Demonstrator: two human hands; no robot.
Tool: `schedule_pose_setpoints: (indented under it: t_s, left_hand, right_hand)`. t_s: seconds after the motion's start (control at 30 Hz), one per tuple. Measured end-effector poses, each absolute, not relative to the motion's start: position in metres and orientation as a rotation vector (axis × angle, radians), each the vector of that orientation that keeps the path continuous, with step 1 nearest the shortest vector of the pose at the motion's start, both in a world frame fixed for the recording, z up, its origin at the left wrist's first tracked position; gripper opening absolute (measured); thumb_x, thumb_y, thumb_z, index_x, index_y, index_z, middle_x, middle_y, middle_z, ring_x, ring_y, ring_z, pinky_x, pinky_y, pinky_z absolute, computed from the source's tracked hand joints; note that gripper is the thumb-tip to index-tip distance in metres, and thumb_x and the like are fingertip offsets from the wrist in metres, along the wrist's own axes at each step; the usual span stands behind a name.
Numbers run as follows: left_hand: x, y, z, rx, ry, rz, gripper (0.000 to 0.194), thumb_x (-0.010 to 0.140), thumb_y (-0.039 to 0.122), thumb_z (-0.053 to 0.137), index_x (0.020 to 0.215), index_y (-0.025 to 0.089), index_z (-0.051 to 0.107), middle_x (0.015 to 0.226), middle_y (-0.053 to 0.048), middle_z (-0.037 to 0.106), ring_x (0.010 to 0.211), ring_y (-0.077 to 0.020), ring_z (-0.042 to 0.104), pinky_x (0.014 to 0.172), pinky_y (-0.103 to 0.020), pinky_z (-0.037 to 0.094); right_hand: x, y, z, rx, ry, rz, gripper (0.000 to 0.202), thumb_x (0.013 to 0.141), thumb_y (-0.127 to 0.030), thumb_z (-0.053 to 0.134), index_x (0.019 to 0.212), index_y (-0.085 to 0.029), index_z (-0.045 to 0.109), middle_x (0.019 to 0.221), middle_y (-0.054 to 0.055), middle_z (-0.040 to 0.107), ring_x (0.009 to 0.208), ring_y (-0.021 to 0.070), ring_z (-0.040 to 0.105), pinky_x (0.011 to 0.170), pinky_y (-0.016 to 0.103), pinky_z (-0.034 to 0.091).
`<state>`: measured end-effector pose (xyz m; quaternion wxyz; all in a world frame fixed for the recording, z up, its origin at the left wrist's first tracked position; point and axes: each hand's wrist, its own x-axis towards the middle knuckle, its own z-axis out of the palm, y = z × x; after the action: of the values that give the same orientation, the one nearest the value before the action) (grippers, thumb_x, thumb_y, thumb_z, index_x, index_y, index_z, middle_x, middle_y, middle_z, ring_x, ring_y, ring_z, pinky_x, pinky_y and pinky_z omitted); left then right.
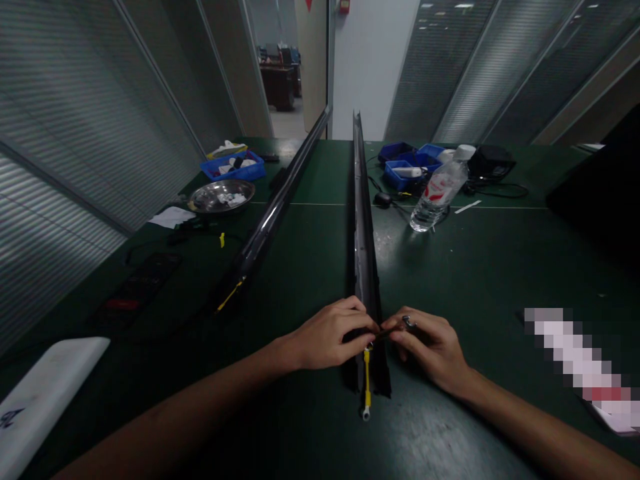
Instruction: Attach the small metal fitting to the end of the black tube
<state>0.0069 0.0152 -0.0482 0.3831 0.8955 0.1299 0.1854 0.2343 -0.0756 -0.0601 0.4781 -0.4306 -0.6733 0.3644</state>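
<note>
A long dark channel-shaped strip (367,267) runs away from me along the green table. At its near end, my left hand (336,332) lies across it with fingers closed together; what the fingertips pinch is hidden. A short yellow wire (367,377) with a metal ring terminal (367,413) sticks out toward me from just below those fingertips. My right hand (425,340) is closed on a thin wrench-like tool (409,323) with a shiny, open hooked end. The tool's other end reaches to the left fingertips over the strip.
A second dark strip (280,200) with a yellow wire (230,295) lies to the left. A metal bowl (197,203) and a blue tray (213,175) sit beyond it. A water bottle (443,190) and blue bins (397,179) stand at right. A white object (55,380) lies near left.
</note>
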Motion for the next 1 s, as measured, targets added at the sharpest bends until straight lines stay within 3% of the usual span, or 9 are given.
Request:
schedule_pose_setpoints:
  t_s: [0.3, 0.53, 0.83, 1.0]
  left_hand:
    - [0.0065, 0.0143, -0.0471, 2.276, 0.346, 0.488, 0.014, 0.102, 0.022, 0.063, 0.108, 0.015, 0.073, 0.102, -0.008, 0.068, 0.107, -0.0225, 0.061, 0.094, -0.033, 0.051]
    - [0.0075, 0.0154, -0.0491, 2.268, 0.319, 0.506, 0.016, 0.104, 0.021, 0.059, 0.109, 0.015, 0.073, 0.102, -0.008, 0.070, 0.105, -0.0215, 0.061, 0.095, -0.034, 0.051]
    - [0.0070, 0.0150, -0.0474, 2.279, 0.316, 0.500, 0.015, 0.103, 0.023, 0.061, 0.107, 0.014, 0.074, 0.100, -0.008, 0.070, 0.105, -0.0225, 0.061, 0.094, -0.034, 0.051]
    - [0.0074, 0.0155, -0.0475, 2.264, 0.317, 0.507, 0.017, 0.105, 0.022, 0.059, 0.109, 0.015, 0.073, 0.101, -0.008, 0.070, 0.105, -0.0221, 0.061, 0.095, -0.034, 0.051]
  right_hand:
    - [0.2329, -0.0740, -0.0537, -1.048, -1.728, 0.797, 0.017, 0.106, -0.021, 0.059, 0.105, -0.021, 0.077, 0.080, 0.002, 0.067, 0.056, 0.0119, 0.061, 0.054, 0.023, 0.049]
    - [0.2331, -0.0750, -0.0557, -1.040, -1.712, 0.785, 0.008, 0.101, -0.023, 0.069, 0.100, -0.019, 0.076, 0.080, 0.002, 0.070, 0.053, 0.0115, 0.062, 0.053, 0.022, 0.050]
    - [0.2328, -0.0760, -0.0512, -1.038, -1.757, 0.760, 0.018, 0.106, -0.022, 0.059, 0.104, -0.020, 0.077, 0.080, 0.004, 0.070, 0.054, 0.0138, 0.063, 0.053, 0.025, 0.051]
    - [0.2340, -0.0758, -0.0534, -1.039, -1.735, 0.756, 0.013, 0.103, -0.021, 0.064, 0.106, -0.021, 0.077, 0.082, 0.004, 0.071, 0.052, 0.0126, 0.062, 0.052, 0.025, 0.050]
